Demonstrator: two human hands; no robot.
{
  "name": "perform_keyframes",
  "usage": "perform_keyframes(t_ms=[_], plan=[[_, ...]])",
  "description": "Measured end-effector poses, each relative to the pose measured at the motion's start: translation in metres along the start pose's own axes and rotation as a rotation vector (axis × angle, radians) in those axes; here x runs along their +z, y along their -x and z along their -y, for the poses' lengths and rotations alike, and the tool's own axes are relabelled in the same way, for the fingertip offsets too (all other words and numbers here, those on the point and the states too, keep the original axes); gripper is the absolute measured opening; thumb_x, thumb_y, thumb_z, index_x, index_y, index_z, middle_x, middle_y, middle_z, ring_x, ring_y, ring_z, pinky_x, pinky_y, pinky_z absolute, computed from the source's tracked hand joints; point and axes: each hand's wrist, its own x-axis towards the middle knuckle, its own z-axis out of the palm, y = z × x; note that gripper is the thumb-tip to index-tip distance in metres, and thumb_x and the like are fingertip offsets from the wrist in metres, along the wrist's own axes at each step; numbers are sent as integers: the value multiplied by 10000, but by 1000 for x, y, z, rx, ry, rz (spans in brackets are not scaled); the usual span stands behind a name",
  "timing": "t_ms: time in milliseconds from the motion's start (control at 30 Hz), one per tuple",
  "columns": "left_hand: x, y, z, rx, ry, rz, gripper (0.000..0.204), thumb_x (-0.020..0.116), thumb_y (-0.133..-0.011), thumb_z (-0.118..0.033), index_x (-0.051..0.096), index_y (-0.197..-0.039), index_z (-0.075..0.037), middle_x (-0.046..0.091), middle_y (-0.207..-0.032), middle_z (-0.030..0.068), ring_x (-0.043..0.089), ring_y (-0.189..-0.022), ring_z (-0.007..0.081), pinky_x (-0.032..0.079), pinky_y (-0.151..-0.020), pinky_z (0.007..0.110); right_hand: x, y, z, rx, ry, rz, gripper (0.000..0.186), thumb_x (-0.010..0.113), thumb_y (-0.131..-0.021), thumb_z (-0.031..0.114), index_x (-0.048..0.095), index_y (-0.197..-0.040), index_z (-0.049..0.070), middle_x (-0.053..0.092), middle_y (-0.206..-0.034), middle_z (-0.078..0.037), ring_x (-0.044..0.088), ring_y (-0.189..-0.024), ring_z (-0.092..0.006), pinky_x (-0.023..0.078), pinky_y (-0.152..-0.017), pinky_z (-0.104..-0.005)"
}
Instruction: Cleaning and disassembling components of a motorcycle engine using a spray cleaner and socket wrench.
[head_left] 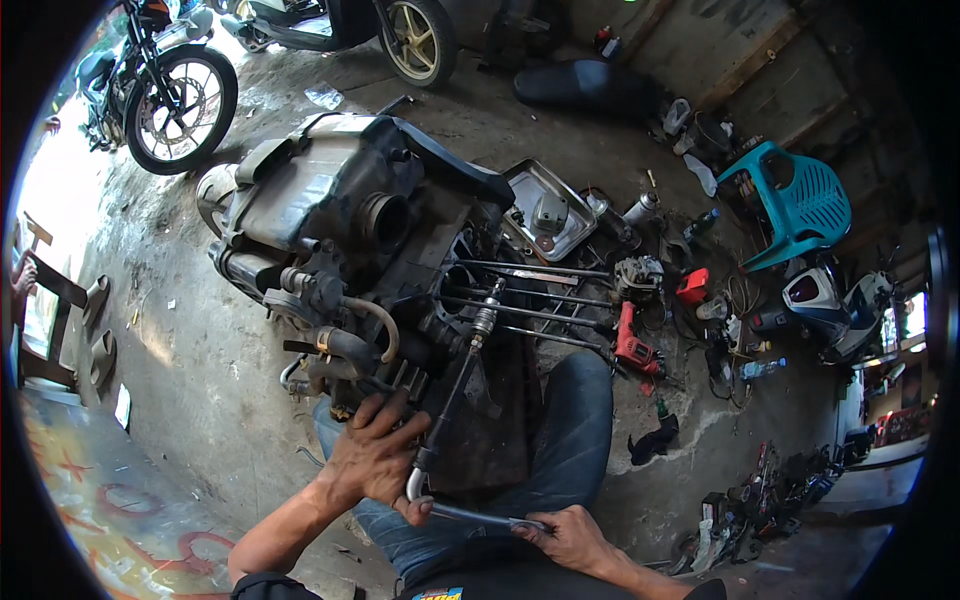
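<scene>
An L-shaped socket wrench (452, 400) slants across the middle, its socket end (485, 322) against the engine among several long metal studs (540, 301). My right hand (572, 541) grips the far end of the wrench's handle, at the lower right. At the bend of the wrench is my left hand (375, 460), its thumb below the bend and its fingers bent beside the engine's hoses; the palm side is hidden. The dirty scooter engine (345, 190), with a large dark plastic housing and a round opening, lies before my knees.
A metal tray (575, 225) with parts lies beyond the studs. On the right are a red power drill (630, 345), bottles, and a teal plastic chair (800, 205). Motorbikes (185, 110) stand at the back left. A pile of parts (740, 510) lies lower right.
</scene>
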Motion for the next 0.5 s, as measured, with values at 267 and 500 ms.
perform_keyframes(t_ms=[267, 500], plan=[[5, -6, 3, 6, 1, -15, 882, 438, -668, -858, 751, -900, -67, 569, -1196, 98, 453, -1226, 352, 286, -1075, 479, -29, 11, 42, 193, 63, 57, 546, 573, -958, 610, 773, -973, 103, 551, -534, -138, 583, -514, -307, 465, -548, -398], [11, -4, 5, -5, 25, -31, 971, 463, -631, -904, 759, -901, -19, 601, -1243, 131, 454, -1233, 347, 274, -1111, 476, -46, 14, 40, 236, 30, 137, 622, 541, -960, 650, 750, -1145, 94, 660, -652, -152, 670, -644, -231, 509, -650, -378]])
